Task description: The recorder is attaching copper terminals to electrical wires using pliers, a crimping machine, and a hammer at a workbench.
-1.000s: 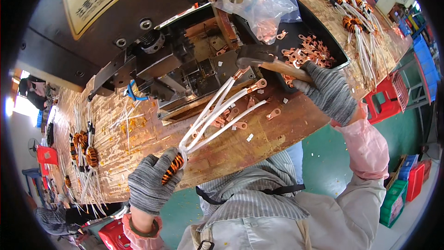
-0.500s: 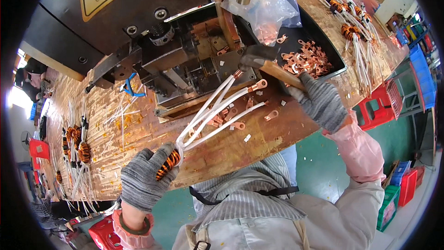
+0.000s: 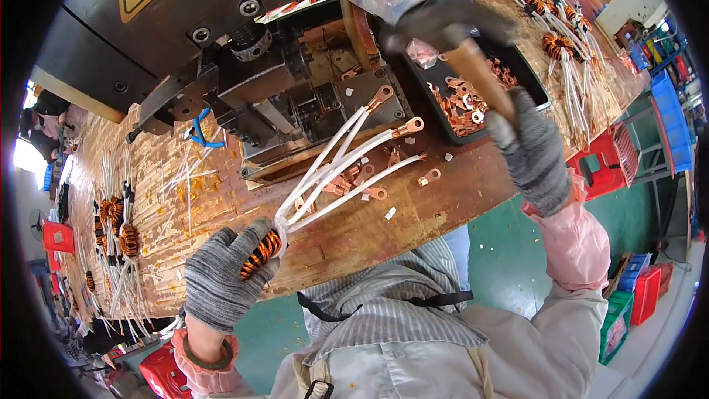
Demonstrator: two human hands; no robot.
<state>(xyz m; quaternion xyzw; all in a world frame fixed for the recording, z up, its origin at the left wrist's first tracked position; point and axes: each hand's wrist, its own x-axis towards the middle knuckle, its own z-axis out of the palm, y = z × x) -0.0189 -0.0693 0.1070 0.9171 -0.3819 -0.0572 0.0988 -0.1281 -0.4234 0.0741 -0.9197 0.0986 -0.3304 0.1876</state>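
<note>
My left hand point(image 3: 221, 277), in a grey knit glove, grips a toroidal coil point(image 3: 260, 255) wound in orange and black. White sleeved leads point(image 3: 314, 191) fan out from the coil towards the machine. Copper lugs cap two of the lead ends; the upper lug point(image 3: 381, 97) lies over the dark metal block of the press point(image 3: 325, 107), the lower lug point(image 3: 408, 128) just beside it. A third lead ends in bare copper strands. Gloved likewise, my right hand point(image 3: 538, 159) is closed round the wooden handle of a hammer point(image 3: 484, 77). Its dark head is blurred, held above the black tray.
Loose copper lugs fill part of the black tray point(image 3: 544, 89), beside a clear plastic bag point(image 3: 369, 1). More lugs point(image 3: 428, 177) and white scraps lie on the wooden bench point(image 3: 325, 258). Finished-looking coils point(image 3: 557, 46) lie at right, others point(image 3: 127, 240) at left. Blue-handled pliers point(image 3: 201, 133) sit by the press.
The hammer has risen up and away from the upper lug, uncovering it. My right hand has moved slightly right with it; the left keeps its hold on the coil.
</note>
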